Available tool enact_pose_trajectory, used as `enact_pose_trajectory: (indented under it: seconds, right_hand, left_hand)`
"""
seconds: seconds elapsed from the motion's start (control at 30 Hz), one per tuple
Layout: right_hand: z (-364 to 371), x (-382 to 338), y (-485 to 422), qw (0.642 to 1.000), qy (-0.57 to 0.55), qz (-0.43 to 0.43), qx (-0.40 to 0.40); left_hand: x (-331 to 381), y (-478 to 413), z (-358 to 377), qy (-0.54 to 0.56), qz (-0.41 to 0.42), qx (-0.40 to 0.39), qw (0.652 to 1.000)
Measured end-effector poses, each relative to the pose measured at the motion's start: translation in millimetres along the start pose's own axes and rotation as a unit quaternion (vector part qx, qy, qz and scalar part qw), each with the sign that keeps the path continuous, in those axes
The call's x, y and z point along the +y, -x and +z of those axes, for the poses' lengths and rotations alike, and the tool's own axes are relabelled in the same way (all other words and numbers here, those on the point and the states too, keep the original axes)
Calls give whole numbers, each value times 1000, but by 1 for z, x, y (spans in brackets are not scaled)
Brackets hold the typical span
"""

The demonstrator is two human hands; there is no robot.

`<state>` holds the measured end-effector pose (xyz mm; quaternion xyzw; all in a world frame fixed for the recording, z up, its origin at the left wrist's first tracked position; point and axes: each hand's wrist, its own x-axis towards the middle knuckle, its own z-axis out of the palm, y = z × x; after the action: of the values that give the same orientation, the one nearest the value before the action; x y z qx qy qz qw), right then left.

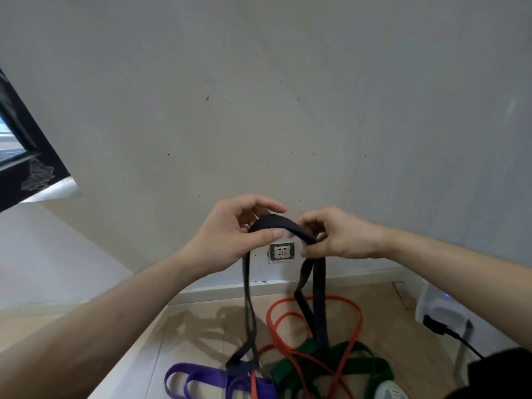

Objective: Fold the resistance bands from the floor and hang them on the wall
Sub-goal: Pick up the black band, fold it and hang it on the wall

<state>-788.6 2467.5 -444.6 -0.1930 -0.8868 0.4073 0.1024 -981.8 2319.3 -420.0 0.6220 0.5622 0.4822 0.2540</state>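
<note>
Mid-frame, our left hand (230, 237) and right hand (342, 239) pinch the black band (277, 222) with curled fingers (267, 234), its top arched, probably for folding.

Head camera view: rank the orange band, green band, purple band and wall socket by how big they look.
1. orange band, widest sprawl.
2-3. green band and purple band, both cut by the bottom edge, so unsure.
4. wall socket, farthest away.

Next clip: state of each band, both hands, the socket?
black band: lifted, arched between both hands, rest hanging down
left hand: grips black band
right hand: pinches black band
orange band: loose on floor
green band: loose on floor
purple band: loose on floor
wall socket: nothing plugged in
</note>
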Motion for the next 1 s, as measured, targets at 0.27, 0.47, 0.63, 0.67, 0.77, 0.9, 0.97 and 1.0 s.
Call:
enact_pose_trajectory:
  seconds: [0.27,0.47,0.63,0.67,0.77,0.9,0.97,1.0]
  right_hand:
    - [-9,22,7,995,-3,91,-48]
    - [-31,9,16,995,-68,68,-30]
    - [-35,-2,18,988,-142,63,-20]
    - [-34,-3,17,987,-146,65,-15]
    - [-30,-6,17,989,-134,62,7]
    - [-29,-8,15,986,-148,63,41]
    - [-30,-8,16,980,-178,81,25]
    - [-31,-8,17,979,-186,86,9]
  left_hand:
    - [-7,-2,-23,-4,-25,30,999]
    - [-26,0,-44,-47,-48,8,998]
    - [-32,-1,-53,-48,-61,19,997]
    - [-32,0,-53,-43,-63,19,997]
    - [-31,1,-52,-34,-69,16,997]
    - [-34,0,-53,-12,-69,30,997]
    - [-34,1,-53,-7,-72,43,996]
    - [-34,1,-53,-7,-73,47,996]
